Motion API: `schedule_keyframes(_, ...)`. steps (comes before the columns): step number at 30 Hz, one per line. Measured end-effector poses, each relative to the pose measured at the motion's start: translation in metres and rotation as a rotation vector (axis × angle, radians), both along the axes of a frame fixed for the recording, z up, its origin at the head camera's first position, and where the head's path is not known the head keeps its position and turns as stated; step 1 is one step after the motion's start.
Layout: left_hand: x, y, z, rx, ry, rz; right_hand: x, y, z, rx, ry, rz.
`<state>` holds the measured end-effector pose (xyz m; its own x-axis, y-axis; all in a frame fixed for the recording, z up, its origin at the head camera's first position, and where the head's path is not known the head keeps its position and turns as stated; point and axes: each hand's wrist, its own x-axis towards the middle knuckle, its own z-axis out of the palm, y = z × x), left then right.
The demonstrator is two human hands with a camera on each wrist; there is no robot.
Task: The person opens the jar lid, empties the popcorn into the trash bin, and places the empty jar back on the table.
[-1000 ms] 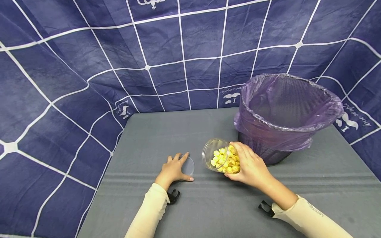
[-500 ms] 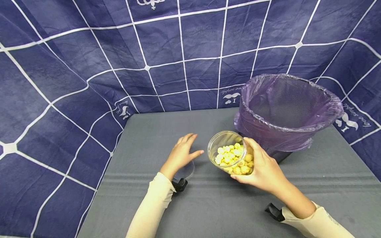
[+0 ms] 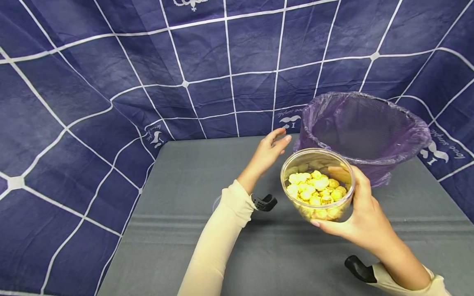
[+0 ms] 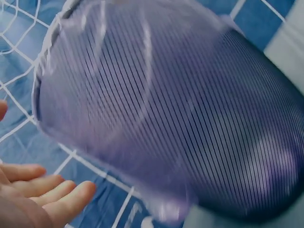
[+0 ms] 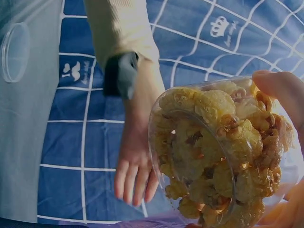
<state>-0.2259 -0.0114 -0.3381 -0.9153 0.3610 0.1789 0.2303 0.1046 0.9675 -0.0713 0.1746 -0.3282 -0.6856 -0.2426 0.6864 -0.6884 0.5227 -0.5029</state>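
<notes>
My right hand (image 3: 364,218) grips a clear plastic tub (image 3: 285,172) of yellow popcorn (image 3: 316,189), its mouth tilted toward the head camera. In the right wrist view the popcorn (image 5: 218,152) shows through the base, with fingers curled round the side. My left hand (image 3: 264,154), fingers extended, holds nothing and hovers left of the tub, near a trash can lined with a purple bag (image 3: 344,172). In the left wrist view its fingers (image 4: 71,199) stay apart from the mesh can (image 4: 142,109). A clear round lid (image 5: 15,52) lies on the table, mostly hidden by the left sleeve in the head view.
The trash can stands at the table's back right, its bag folded over the rim. A grey cloth covers the table (image 3: 185,176). Blue curtains with white lines (image 3: 207,94) enclose the back and sides.
My left hand has left the lid and moved right and away from me, toward the trash can. The right hand has raised the tub and brought it rightward and closer, turning its mouth upward.
</notes>
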Motion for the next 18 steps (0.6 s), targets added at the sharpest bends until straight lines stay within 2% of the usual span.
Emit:
schedule_keyframes(3,-0.006,0.018,0.011,0.126,-0.132,0.007,0.004,0.002,0.004,-0.005,0.004,-0.011)
schedule_keyframes(6,-0.007,0.033,0.02,0.148,-0.172,0.029,0.007,0.004,0.007,-0.02,-0.009,-0.019)
schedule_keyframes(8,-0.007,0.042,0.025,0.134,-0.173,0.04,0.007,0.006,0.009,-0.03,-0.016,-0.024)
schedule_keyframes(12,-0.006,0.054,0.03,0.054,-0.097,0.048,0.006,0.013,0.013,-0.039,-0.016,-0.048)
schedule_keyframes(15,-0.006,0.057,0.03,0.037,-0.054,0.052,0.006,0.021,0.022,-0.05,-0.038,-0.07)
schedule_keyframes(18,-0.006,0.059,0.03,0.049,-0.065,0.047,0.007,0.029,0.036,-0.066,-0.063,-0.089)
